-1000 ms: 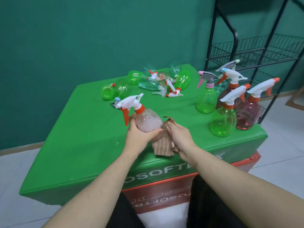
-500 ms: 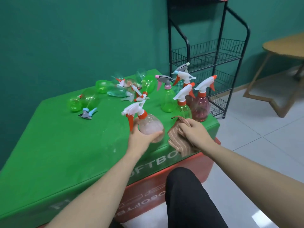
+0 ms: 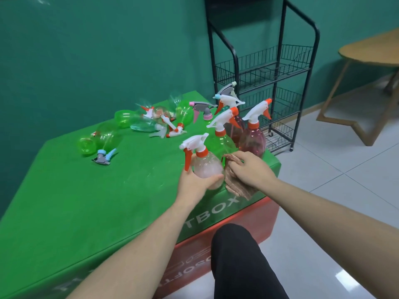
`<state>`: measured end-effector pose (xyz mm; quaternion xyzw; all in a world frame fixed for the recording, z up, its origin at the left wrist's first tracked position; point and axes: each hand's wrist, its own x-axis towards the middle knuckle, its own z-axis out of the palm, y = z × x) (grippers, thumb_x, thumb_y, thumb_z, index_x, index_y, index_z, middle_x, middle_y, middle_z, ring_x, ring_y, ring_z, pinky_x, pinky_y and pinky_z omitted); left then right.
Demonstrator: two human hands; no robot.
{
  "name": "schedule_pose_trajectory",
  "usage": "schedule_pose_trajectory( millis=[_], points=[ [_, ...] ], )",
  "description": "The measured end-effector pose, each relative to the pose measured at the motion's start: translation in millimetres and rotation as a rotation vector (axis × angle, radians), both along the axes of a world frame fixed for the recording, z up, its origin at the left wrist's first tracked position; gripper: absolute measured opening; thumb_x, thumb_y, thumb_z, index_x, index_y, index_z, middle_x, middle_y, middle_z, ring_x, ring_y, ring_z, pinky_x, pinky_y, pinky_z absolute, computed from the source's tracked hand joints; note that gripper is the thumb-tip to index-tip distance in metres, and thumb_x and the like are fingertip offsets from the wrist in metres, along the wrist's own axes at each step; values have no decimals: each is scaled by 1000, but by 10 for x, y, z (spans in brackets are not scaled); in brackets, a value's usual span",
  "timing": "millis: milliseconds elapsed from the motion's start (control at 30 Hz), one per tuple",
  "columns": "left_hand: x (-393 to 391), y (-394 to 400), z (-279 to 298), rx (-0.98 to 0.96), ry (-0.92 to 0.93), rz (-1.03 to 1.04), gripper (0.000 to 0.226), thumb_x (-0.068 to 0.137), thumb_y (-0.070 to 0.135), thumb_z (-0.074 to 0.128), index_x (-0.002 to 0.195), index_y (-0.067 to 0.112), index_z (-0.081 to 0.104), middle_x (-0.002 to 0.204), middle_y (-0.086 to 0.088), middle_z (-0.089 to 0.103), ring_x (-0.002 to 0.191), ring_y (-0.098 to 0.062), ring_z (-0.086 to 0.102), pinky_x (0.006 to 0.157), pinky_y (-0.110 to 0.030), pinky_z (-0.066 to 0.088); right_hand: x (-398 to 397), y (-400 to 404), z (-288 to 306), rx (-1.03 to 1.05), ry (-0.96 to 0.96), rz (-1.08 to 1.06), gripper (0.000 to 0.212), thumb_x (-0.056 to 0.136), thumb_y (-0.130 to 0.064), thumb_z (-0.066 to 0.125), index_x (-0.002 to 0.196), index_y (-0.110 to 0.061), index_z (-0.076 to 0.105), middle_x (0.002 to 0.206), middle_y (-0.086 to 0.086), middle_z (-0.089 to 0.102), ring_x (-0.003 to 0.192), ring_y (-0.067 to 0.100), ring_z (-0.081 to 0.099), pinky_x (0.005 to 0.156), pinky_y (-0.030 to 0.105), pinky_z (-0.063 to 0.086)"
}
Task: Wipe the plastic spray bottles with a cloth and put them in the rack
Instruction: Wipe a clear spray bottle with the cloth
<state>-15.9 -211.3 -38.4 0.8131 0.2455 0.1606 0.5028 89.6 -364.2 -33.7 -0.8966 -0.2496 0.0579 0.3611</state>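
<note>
Head view: left hand (image 3: 194, 183) curled round clear bottle (image 3: 206, 167), upright above the green table (image 3: 90, 203) near its right edge. Right hand (image 3: 248, 169) grips cloth (image 3: 236, 187) against bottle's right side. Standing bottles (image 3: 251, 137) just behind; black rack (image 3: 269, 83) far right.
</note>
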Motion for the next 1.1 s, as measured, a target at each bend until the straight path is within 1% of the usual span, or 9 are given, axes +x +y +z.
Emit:
schedule_pose_trajectory(
  millis=[167, 300, 467, 600, 700, 767, 867, 967, 1100],
  points=[
    [137, 79, -19, 2, -28, 5, 91, 64, 31, 96, 141, 26, 47, 129, 12, 53, 118, -11, 51, 99, -23, 36, 147, 134, -15, -5, 22, -10, 25, 92, -36, 50, 107, -31, 68, 101, -4, 69, 92, 24, 64, 80, 37, 53],
    [250, 129, -51, -19, -26, 1, 89, 64, 27, 96, 139, 24, 48, 124, 12, 53, 117, -12, 53, 99, -23, 38, 265, 209, -68, 8, 53, -10, 22, 94, -33, 51, 106, -33, 69, 100, -4, 70, 94, 23, 63, 76, 33, 47],
    [359, 166, -95, 12, -37, -8, 86, 65, 28, 96, 136, 28, 48, 122, 13, 53, 114, -10, 52, 95, -22, 38, 329, 222, -111, 10, 109, -46, 23, 96, -34, 51, 110, -29, 68, 102, -3, 71, 97, 23, 63, 84, 35, 51],
    [426, 137, -109, 6, -45, -23, 86, 66, 27, 96, 137, 26, 47, 123, 13, 52, 112, -9, 51, 94, -21, 37, 314, 116, -145, 17, 132, -50, 14, 96, -33, 51, 100, -33, 64, 89, -7, 68, 90, 21, 63, 72, 32, 47],
    [477, 73, -127, -4, -44, -43, 89, 65, 27, 96, 140, 25, 47, 125, 13, 52, 114, -9, 51, 96, -22, 38, 277, 6, -135, 36, 128, -76, 13, 95, -33, 52, 99, -34, 64, 87, -9, 67, 87, 19, 61, 70, 31, 43],
    [498, 12, -141, -12, -45, -46, 90, 65, 26, 96, 141, 23, 47, 126, 13, 52, 115, -9, 52, 98, -22, 39, 250, -70, -129, 45, 130, -94, 11, 93, -33, 52, 86, -35, 60, 82, -11, 66, 84, 18, 61, 67, 31, 41],
    [520, -80, -136, -32, -52, -60, 85, 66, 21, 95, 138, 20, 49, 121, 13, 55, 105, -4, 55, 88, -11, 40, 221, -177, -105, 57, 155, -116, 16, 91, -28, 52, 77, -31, 58, 73, -11, 64, 77, 14, 59, 62, 30, 40],
    [544, -133, -142, -9, -47, -63, 93, 65, 27, 96, 143, 22, 45, 132, 5, 53, 114, -10, 51, 93, -21, 38, 199, -285, -83, 51, 183, -120, 15, 90, -26, 52, 78, -27, 61, 71, -10, 64, 73, 10, 59, 60, 28, 40],
    [580, -207, -151, 8, -54, -55, 93, 66, 27, 95, 142, 23, 43, 131, 8, 48, 118, -9, 46, 99, -24, 35, 184, -442, -82, 43, 200, -141, 19, 90, -28, 53, 71, -27, 57, 69, -9, 62, 72, 12, 57, 63, 30, 42]
  ],
)
